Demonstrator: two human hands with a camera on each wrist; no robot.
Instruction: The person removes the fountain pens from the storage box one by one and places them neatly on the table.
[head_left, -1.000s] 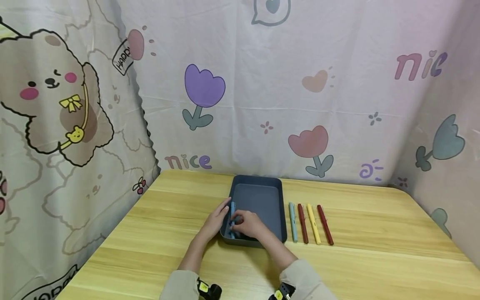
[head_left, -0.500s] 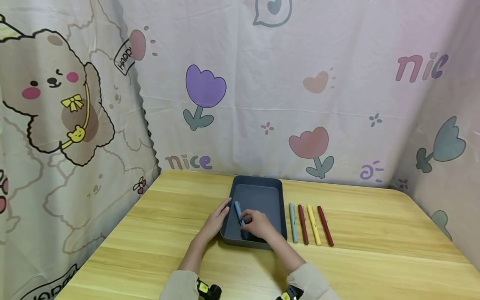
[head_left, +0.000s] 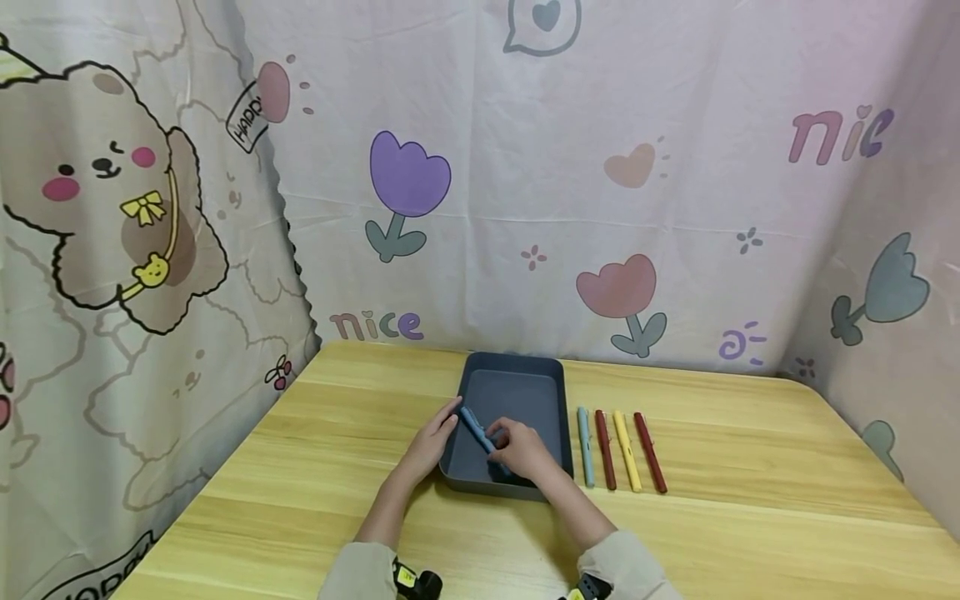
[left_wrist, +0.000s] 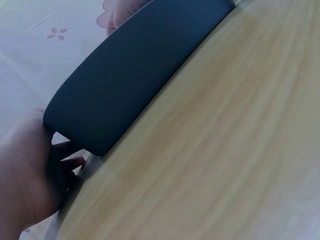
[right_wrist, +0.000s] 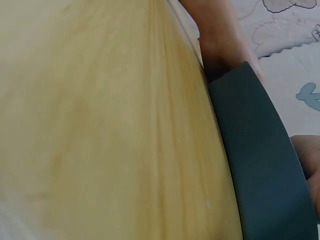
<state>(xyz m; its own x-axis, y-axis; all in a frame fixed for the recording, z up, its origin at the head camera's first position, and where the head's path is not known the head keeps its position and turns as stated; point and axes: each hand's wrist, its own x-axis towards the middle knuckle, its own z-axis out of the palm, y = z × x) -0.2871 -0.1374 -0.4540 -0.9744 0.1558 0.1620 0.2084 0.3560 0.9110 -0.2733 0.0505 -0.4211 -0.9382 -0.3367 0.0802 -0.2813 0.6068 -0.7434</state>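
Note:
My left hand (head_left: 429, 440) rests against the outer left wall of a dark grey-blue rectangular tray (head_left: 525, 363), its fingers extended along the side. In the left wrist view that hand (left_wrist: 27, 170) touches the tray wall (left_wrist: 130, 75) near one corner. Inside the tray's near left part, my right hand (head_left: 517, 448) pinches a blue pen (head_left: 474, 423) between thumb and fingers. The pen slants, its far end toward the left wall; its near end is partly hidden by the hand. The tray wall (right_wrist: 265, 165) covers most of the right hand in the right wrist view.
Right of the tray lie a light blue pen (head_left: 586, 447), a dark red pen (head_left: 605, 450), a yellow pen (head_left: 627, 451) and another dark red pen (head_left: 649, 452), side by side on the wooden table (head_left: 750, 492). A printed curtain (head_left: 495, 167) hangs behind the table.
My right hand has moved rightward from the tray's left wall with the blue pen. The pen has turned from nearly parallel to that wall to a slant. The left hand stays put.

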